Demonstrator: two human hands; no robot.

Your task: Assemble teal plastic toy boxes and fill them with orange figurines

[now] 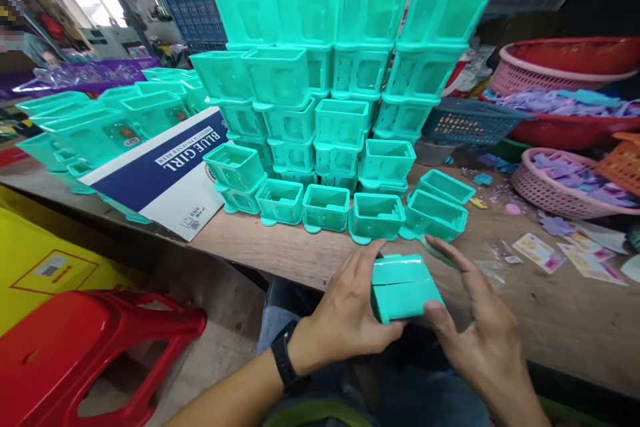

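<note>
A teal plastic box [407, 290], with a seam across its top face, is held over the table's front edge. My left hand [350, 307] is closed around its left side, thumb along the bottom and fingers behind. At the right, my right hand [480, 320] has its fingers spread apart, and its thumb tip touches the box's lower right corner. Just beyond the hands stands a row of open teal boxes, including one box [377, 213] straight ahead and a tilted one [437, 213] behind my right fingers. The underside of the held box is hidden.
Tall stacks of teal boxes [300, 73] rise behind the row. A Blue Girl carton panel [160, 177] leans at left, with more teal boxes [95, 133] beyond. Pink baskets [565, 187] of purple pieces and printed cards [540, 252] lie right. A red stool [65, 340] stands lower left.
</note>
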